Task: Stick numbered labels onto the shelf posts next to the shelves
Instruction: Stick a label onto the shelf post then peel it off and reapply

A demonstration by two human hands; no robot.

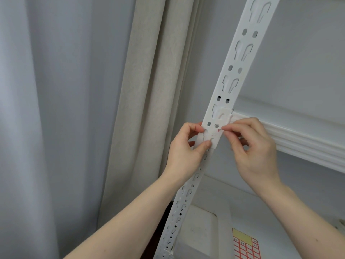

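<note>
Fingers (228, 128) of the right hand (255, 152): pinched narrow against the right edge of the shelf post (232, 75), on something too small to tell. Left hand (183, 150): thumb and forefinger closed on the post's left edge, just below. Both forearms rise from below. Post: white, slotted, long axis running lower left to upper right. Shelf (306, 143): white, ribbed edge, joining the post just beside the right hand. Label sheet (245, 245): red-gridded, lying flat far below. Curtain (149, 90): beige, behind the post.
</note>
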